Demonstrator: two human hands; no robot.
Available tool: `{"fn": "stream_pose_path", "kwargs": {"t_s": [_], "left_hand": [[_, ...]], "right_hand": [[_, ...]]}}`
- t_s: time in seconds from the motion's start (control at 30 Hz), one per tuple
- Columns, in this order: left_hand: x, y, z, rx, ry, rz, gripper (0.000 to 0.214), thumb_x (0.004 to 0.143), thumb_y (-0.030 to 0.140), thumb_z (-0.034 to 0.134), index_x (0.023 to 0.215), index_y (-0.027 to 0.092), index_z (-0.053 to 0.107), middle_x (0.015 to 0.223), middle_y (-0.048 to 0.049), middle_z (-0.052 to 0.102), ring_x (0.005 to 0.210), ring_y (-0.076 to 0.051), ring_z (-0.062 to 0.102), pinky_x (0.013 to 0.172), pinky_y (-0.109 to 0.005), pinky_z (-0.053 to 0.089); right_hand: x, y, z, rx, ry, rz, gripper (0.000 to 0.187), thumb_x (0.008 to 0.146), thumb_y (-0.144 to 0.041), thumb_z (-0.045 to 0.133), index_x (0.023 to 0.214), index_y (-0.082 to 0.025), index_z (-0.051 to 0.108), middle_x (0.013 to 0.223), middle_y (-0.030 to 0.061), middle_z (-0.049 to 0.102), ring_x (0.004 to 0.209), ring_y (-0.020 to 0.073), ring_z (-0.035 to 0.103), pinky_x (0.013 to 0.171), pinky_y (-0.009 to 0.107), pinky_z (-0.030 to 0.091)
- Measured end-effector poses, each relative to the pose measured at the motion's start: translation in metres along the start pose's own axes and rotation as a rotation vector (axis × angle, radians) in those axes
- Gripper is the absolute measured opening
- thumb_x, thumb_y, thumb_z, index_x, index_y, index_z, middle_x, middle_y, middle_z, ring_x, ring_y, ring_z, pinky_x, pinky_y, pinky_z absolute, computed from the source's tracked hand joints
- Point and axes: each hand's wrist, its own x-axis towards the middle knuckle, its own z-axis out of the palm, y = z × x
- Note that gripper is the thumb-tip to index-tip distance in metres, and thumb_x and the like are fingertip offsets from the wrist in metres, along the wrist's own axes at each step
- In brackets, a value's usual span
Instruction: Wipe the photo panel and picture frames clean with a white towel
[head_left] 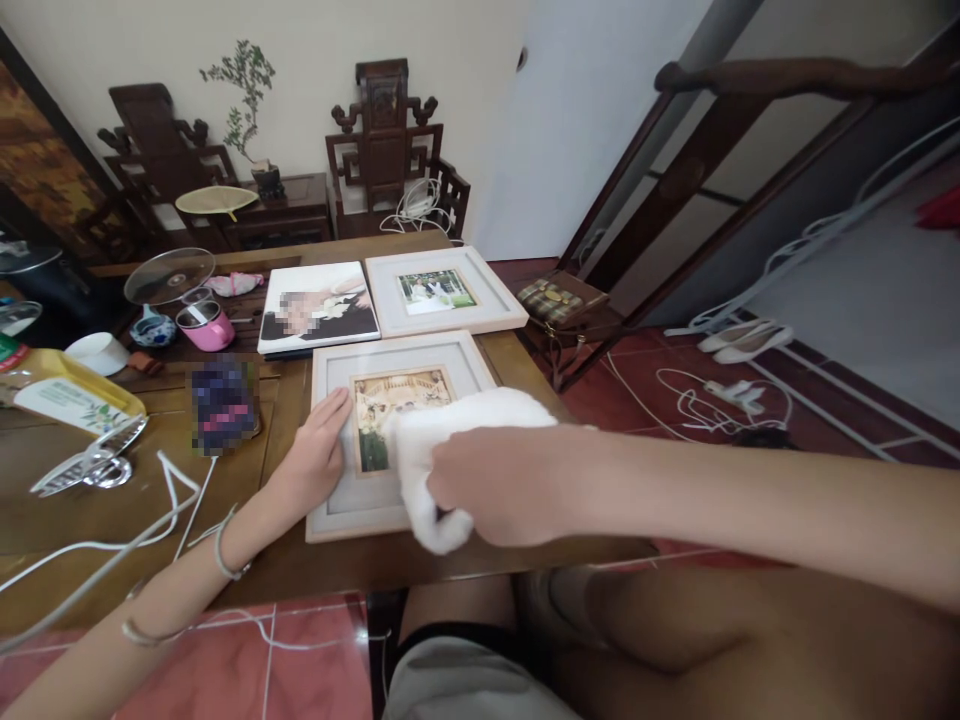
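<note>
A white-framed photo (390,372) lies flat near the front edge of the wooden table (285,560). My left hand (316,452) rests flat on the frame's left side, fingers stretched out and together. My right hand (501,487) is closed on a white cloth (450,425), which lies over the right half of the frame's glass and hides part of the picture. Two more pictures lie further back: an unframed photo print (319,305) and a second white-framed photo (442,292).
A pink mug (205,325), a white bowl (97,352), a yellow tray (67,392), a clear lid (169,275), a metal clip (94,462) and white cables (112,545) crowd the table's left. Carved chairs (386,150) stand behind. A stool (562,300) and shoes (739,338) sit on the floor at right.
</note>
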Motion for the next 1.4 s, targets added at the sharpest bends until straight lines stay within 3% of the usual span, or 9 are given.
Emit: {"fn": "stream_pose_path", "kwargs": {"t_s": [0.13,0.3,0.47,0.57,0.67,0.73,0.93,1.17,1.4], "left_hand": [[-0.003,-0.004,-0.002,0.009,-0.011,-0.010,0.067,0.077,0.001,0.037,0.143,0.011,0.043,0.147,-0.0145,0.044,0.139,-0.027,0.037,0.117,-0.050,0.029],[-0.001,-0.001,0.001,0.009,0.004,-0.012,0.066,0.077,0.001,0.037,0.143,0.010,0.044,0.147,-0.0160,0.044,0.139,-0.028,0.037,0.117,-0.050,0.029],[0.003,0.005,0.000,-0.008,0.005,-0.027,0.060,0.083,0.005,0.038,0.142,0.014,0.045,0.147,-0.0127,0.045,0.139,-0.027,0.038,0.117,-0.050,0.030],[0.003,0.005,-0.003,-0.011,-0.015,-0.042,0.053,0.087,0.010,0.038,0.139,0.012,0.048,0.146,-0.0146,0.046,0.139,-0.027,0.038,0.116,-0.049,0.031],[-0.001,0.002,-0.004,-0.002,-0.009,-0.046,0.055,0.085,0.008,0.037,0.139,0.010,0.047,0.146,-0.0163,0.045,0.139,-0.027,0.037,0.117,-0.049,0.031],[-0.003,0.002,-0.004,0.002,-0.010,-0.061,0.055,0.086,0.008,0.035,0.140,0.010,0.046,0.147,-0.0163,0.043,0.140,-0.027,0.035,0.116,-0.050,0.030],[0.002,0.019,-0.013,-0.096,0.019,-0.123,0.051,0.100,0.031,0.029,0.145,0.009,0.036,0.147,-0.0166,0.043,0.139,-0.026,0.038,0.117,-0.048,0.029],[0.005,0.024,-0.017,-0.195,0.186,-0.151,0.055,0.102,0.041,0.025,0.148,0.012,0.029,0.153,-0.0152,0.035,0.142,-0.024,0.032,0.119,-0.042,0.025],[0.005,0.028,-0.028,-0.233,0.229,-0.171,0.055,0.102,0.044,0.022,0.147,0.014,0.033,0.153,-0.0139,0.035,0.143,-0.024,0.030,0.119,-0.046,0.023]], "right_hand": [[-0.002,0.014,-0.009,0.015,-0.089,0.119,0.021,0.071,-0.007,0.055,0.080,-0.016,0.071,0.083,0.0088,0.069,0.058,0.0161,0.053,0.047,0.028,0.033],[0.010,0.005,0.007,-0.016,0.113,-0.068,0.020,0.073,-0.005,0.052,0.074,-0.015,0.069,0.069,0.0070,0.067,0.059,0.0173,0.056,0.049,0.030,0.031],[0.036,-0.019,0.023,-0.040,0.355,-0.219,0.016,0.078,-0.011,0.054,0.080,-0.014,0.070,0.084,0.0119,0.070,0.074,0.0213,0.063,0.055,0.031,0.035],[0.042,-0.022,0.021,-0.039,0.385,-0.255,0.016,0.079,-0.013,0.055,0.083,-0.014,0.071,0.089,0.0127,0.070,0.078,0.0229,0.064,0.056,0.031,0.036],[0.038,-0.012,0.010,-0.049,0.325,-0.154,0.019,0.078,-0.009,0.055,0.085,-0.015,0.071,0.082,0.0103,0.071,0.076,0.0220,0.065,0.057,0.030,0.038],[0.038,0.001,0.000,-0.103,0.413,-0.044,0.021,0.081,-0.008,0.052,0.086,-0.014,0.071,0.080,0.0111,0.070,0.076,0.0224,0.065,0.060,0.030,0.041],[0.068,0.050,-0.016,-0.416,0.736,0.221,0.031,0.090,-0.010,0.043,0.108,-0.009,0.069,0.127,0.0232,0.058,0.117,0.0357,0.052,0.078,0.039,0.048],[0.101,0.023,0.009,-0.356,0.624,0.080,0.035,0.091,-0.011,0.044,0.114,-0.015,0.069,0.142,0.0235,0.046,0.129,0.0406,0.044,0.087,0.051,0.049],[0.064,-0.042,0.010,-0.302,0.349,-0.135,0.029,0.088,-0.015,0.052,0.110,-0.017,0.072,0.136,0.0233,0.053,0.124,0.0409,0.050,0.083,0.054,0.050]]}}
